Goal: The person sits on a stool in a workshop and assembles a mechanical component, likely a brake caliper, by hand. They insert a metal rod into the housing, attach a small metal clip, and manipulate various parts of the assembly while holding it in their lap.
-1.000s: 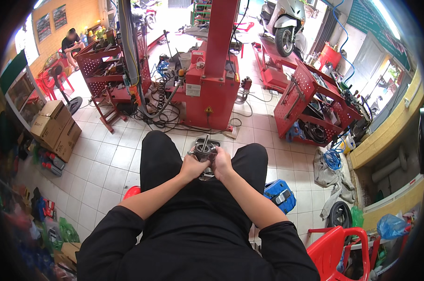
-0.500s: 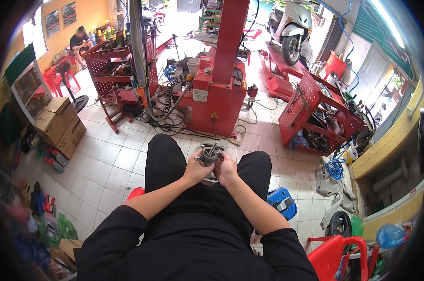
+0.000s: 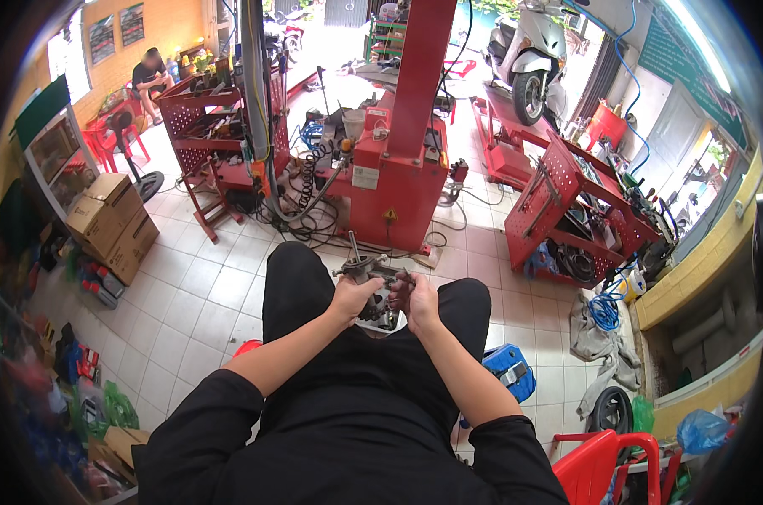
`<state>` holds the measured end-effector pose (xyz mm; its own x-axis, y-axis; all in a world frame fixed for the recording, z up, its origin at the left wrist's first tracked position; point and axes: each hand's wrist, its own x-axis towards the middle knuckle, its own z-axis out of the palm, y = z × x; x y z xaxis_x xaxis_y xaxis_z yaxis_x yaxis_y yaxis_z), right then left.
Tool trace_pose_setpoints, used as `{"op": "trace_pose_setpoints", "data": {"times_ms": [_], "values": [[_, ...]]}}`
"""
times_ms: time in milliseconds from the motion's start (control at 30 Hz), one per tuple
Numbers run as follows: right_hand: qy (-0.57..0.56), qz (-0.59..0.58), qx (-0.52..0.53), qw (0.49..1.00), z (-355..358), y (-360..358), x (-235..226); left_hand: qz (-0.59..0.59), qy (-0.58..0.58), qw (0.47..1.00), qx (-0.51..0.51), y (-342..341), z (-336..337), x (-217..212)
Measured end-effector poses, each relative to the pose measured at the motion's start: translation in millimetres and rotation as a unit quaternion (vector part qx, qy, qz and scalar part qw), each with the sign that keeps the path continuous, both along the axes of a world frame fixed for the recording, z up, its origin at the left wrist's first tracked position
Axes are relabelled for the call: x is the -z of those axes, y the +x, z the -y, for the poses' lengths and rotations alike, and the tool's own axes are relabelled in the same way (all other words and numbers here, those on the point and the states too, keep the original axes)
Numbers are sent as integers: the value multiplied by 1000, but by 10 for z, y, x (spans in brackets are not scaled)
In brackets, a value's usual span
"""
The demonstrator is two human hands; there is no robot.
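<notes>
Between my knees, what looks like a grey metal carburetor (image 3: pixel 366 271) is held up, with a thin rod rising from its top. My left hand (image 3: pixel 358 298) is closed around its left and near side, thumb across the body. At its right side is my right hand (image 3: pixel 415 301), its fingers curled in against the part; the palm hides exactly what they pinch. Just below both hands, a white bowl (image 3: pixel 396 325) shows partly between my thighs, with dark metal pieces in it.
Ahead stands a red lift post base (image 3: pixel 394 198) with hoses and cables on the tiles. Red tool carts (image 3: pixel 558 210) flank it. Cardboard boxes (image 3: pixel 112 223) are at left, a blue case (image 3: pixel 509 370) by my right leg, a red chair (image 3: pixel 596 467) behind right. A person (image 3: pixel 150 80) sits far left.
The carburetor has been turned: its round opening faced up before, and now the body lies more sideways with the rod upright at left. My right hand has shifted slightly right, its fingers curled more.
</notes>
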<state>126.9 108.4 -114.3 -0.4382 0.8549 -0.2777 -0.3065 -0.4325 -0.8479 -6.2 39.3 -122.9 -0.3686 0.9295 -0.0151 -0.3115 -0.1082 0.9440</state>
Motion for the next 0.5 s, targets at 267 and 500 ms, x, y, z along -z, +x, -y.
{"op": "trace_pose_setpoints", "data": {"times_ms": [267,500], "values": [[290,177,-60,938,7,-42,55,84,-15,996,19,-91,-39,50],[354,203,-50,912,73,-27,-42,26,18,999,-7,-20,2,10]]}}
